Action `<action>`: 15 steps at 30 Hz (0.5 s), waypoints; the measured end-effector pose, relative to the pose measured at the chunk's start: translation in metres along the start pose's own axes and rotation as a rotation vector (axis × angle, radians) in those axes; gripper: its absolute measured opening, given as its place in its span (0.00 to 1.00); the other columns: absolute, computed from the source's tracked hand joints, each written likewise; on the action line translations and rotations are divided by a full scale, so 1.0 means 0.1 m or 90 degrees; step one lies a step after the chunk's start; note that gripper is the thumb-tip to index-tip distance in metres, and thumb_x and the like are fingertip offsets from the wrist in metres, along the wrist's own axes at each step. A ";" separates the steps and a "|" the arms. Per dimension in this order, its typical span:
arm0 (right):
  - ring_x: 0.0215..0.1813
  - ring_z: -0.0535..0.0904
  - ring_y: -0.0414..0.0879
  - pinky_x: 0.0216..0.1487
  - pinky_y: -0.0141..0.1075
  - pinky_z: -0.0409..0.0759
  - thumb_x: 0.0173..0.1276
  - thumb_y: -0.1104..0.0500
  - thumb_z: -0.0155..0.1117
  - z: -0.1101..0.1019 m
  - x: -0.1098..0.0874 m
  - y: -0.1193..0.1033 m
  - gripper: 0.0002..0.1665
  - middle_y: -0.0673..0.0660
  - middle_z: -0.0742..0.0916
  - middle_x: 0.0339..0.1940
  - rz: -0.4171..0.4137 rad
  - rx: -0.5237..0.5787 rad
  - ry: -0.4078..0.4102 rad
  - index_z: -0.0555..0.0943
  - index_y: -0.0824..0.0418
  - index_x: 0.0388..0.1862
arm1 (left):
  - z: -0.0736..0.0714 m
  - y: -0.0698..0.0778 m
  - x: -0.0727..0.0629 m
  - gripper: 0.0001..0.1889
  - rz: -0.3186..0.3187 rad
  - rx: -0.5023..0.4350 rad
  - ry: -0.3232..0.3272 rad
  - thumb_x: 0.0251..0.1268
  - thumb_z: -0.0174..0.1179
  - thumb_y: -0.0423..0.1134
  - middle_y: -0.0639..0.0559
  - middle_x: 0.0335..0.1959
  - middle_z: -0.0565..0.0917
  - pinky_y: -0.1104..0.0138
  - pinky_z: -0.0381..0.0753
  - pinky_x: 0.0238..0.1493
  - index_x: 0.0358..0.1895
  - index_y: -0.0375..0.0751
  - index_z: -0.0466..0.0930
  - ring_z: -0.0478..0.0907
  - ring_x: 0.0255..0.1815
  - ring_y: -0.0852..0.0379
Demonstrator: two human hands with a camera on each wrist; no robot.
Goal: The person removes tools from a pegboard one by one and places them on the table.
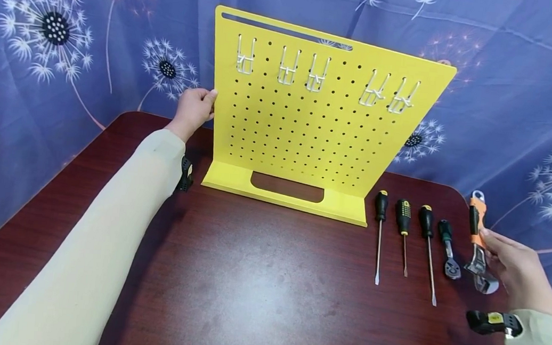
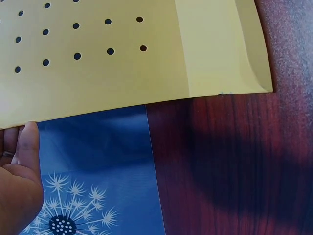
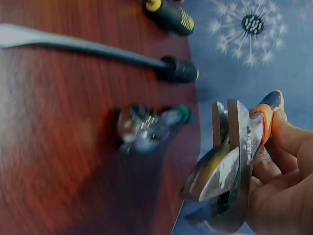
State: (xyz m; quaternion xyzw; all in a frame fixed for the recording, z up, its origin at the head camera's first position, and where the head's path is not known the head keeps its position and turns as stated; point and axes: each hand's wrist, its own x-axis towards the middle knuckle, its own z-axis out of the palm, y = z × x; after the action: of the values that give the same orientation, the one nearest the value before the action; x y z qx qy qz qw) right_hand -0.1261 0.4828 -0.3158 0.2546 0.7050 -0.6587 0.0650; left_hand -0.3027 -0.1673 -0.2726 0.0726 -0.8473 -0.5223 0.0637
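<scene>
A yellow pegboard [image 1: 303, 121] with an upright panel and a flat foot stands at the back of the table. My left hand [image 1: 195, 108] grips its left edge, thumb at the front; the fingers behind the panel are partly hidden. In the left wrist view the thumb [image 2: 30, 142] lies against the board's edge. At the far right, my right hand [image 1: 515, 264] holds an adjustable wrench [image 1: 477, 218] by its orange and black handle, jaws pointing down. In the right wrist view the wrench [image 3: 237, 156] appears raised off the table.
Several white wire hooks [image 1: 287, 69] hang along the pegboard's upper part. Left of the wrench lie a ratchet [image 1: 449, 254] and three screwdrivers [image 1: 380, 238] with black and yellow handles. A blue dandelion-patterned cloth [image 1: 122, 39] hangs behind the dark red table [image 1: 230, 276].
</scene>
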 end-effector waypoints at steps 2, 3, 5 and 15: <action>0.27 0.73 0.34 0.28 0.30 0.71 0.72 0.49 0.68 -0.05 0.01 0.03 0.14 0.36 0.85 0.26 0.006 -0.004 0.001 0.88 0.34 0.25 | 0.00 -0.01 0.00 0.21 -0.001 -0.001 0.000 0.83 0.46 0.52 0.58 0.26 0.73 0.73 0.77 0.42 0.43 0.37 0.78 0.73 0.31 0.64; 0.28 0.74 0.33 0.29 0.30 0.72 0.73 0.49 0.68 -0.07 0.02 0.05 0.15 0.35 0.85 0.26 0.007 -0.006 0.004 0.88 0.34 0.25 | 0.01 -0.01 0.01 0.21 -0.002 0.000 -0.002 0.83 0.46 0.52 0.58 0.27 0.73 0.73 0.77 0.43 0.43 0.37 0.78 0.73 0.32 0.64; 0.29 0.75 0.32 0.30 0.29 0.72 0.74 0.49 0.67 -0.12 0.02 0.08 0.16 0.34 0.85 0.26 0.017 -0.017 0.010 0.88 0.34 0.24 | 0.01 -0.02 0.01 0.21 -0.001 0.002 -0.004 0.83 0.45 0.52 0.57 0.28 0.74 0.73 0.78 0.44 0.44 0.37 0.78 0.73 0.33 0.64; 0.30 0.77 0.32 0.35 0.30 0.73 0.81 0.46 0.54 -0.34 0.11 0.15 0.23 0.35 0.85 0.26 0.079 -0.047 -0.071 0.87 0.35 0.25 | 0.01 -0.01 0.01 0.22 -0.002 0.001 -0.004 0.83 0.46 0.52 0.58 0.27 0.73 0.72 0.79 0.46 0.47 0.36 0.80 0.75 0.35 0.61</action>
State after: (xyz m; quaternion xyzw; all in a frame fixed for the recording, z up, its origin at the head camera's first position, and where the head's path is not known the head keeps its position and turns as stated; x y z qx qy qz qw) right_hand -0.1206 0.5189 -0.3300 0.2579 0.7069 -0.6403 0.1541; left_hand -0.3043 -0.1667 -0.2738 0.0724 -0.8477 -0.5220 0.0598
